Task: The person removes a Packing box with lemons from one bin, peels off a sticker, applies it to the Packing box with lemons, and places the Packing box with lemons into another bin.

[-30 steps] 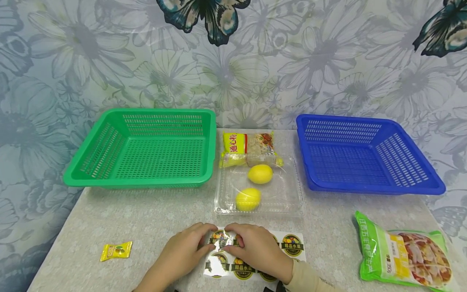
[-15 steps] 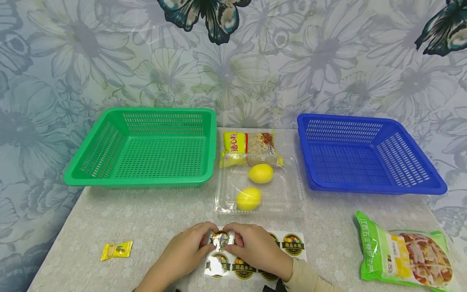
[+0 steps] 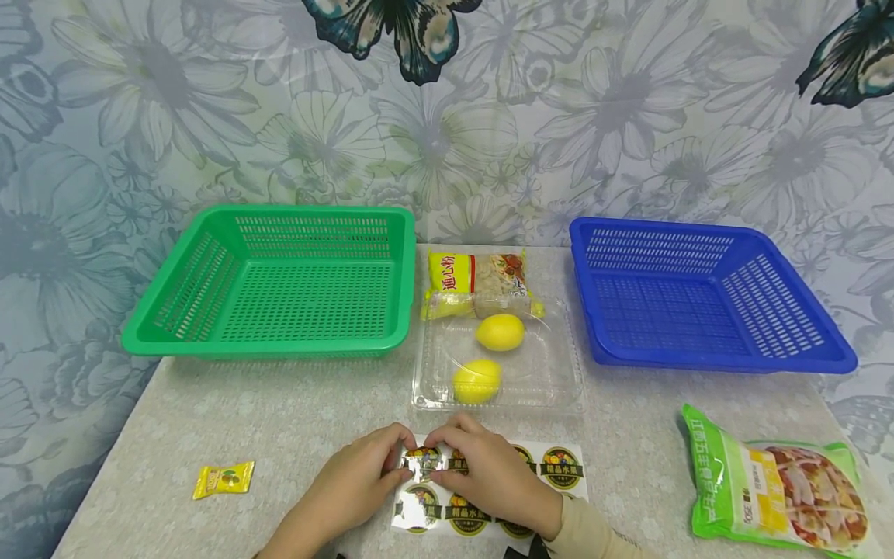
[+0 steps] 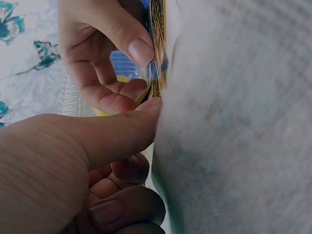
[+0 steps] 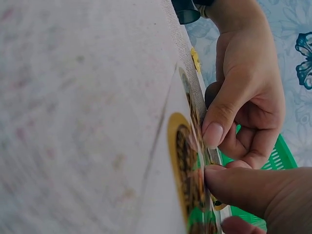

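Note:
A white sheet of round black-and-gold stickers (image 3: 466,512) lies on the table in the head view. My left hand (image 3: 356,477) pinches its upper left part, thumb and index finger curled at the edge. My right hand (image 3: 492,473) has its thumb on the first sticker (image 3: 422,460), its index finger bent above. In the right wrist view, my right thumb (image 5: 219,178) touches the sheet's surface close to the left thumb (image 5: 213,132). Whether my right fingers grip a sticker's edge is hidden. Beyond the hands, a clear plastic box (image 3: 541,396) shows two lemons (image 3: 500,332).
A green basket (image 3: 265,345) stands back left, a blue basket (image 3: 719,361) back right. Between them lies a yellow pasta packet (image 3: 450,272), partly behind the box. A small yellow wrapped candy (image 3: 223,479) lies left, a large green food packet (image 3: 775,489) right.
My right index finger has risen and moved slightly left and away, uncovering more of the sticker beside it. My left hand stays nearly still on the sheet.

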Motion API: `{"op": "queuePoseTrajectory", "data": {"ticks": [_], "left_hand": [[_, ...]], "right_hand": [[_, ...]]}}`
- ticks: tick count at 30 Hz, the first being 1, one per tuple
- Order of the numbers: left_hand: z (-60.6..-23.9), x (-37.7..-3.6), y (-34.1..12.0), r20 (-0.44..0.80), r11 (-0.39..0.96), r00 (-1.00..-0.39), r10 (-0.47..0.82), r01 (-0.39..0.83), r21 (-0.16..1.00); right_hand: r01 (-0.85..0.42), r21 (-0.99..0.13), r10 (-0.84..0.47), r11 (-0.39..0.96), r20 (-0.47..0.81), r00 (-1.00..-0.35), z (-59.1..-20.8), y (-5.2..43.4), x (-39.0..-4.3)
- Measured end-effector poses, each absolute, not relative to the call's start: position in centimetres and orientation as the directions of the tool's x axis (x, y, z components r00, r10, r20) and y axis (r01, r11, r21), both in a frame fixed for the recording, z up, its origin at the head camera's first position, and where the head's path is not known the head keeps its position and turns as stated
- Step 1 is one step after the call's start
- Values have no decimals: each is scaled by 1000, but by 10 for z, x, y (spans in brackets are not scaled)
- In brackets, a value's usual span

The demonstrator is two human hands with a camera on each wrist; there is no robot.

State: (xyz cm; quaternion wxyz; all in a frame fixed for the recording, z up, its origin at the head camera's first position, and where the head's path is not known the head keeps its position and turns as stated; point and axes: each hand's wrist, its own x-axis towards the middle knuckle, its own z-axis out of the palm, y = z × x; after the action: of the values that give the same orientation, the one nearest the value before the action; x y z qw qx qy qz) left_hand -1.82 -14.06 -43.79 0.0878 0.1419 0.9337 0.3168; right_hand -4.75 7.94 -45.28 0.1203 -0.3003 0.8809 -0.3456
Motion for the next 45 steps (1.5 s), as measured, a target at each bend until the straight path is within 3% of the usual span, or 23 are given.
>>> {"op": "queuePoseTrajectory", "data": {"ticks": [16,36,45], "left_hand": [[-438,-16,-141,-14,805,-949,315,260,533],[-442,-17,-142,35,767,-941,337,296,569],[-440,-18,-143,1,755,-939,344,278,594]], "right_hand": [[-545,-654,-656,525,97,-748,-456,80,-50],[-526,-687,-666,501,82,-741,-458,83,-53],[-512,-691,-661,509,67,-747,-457,82,-52]]}}
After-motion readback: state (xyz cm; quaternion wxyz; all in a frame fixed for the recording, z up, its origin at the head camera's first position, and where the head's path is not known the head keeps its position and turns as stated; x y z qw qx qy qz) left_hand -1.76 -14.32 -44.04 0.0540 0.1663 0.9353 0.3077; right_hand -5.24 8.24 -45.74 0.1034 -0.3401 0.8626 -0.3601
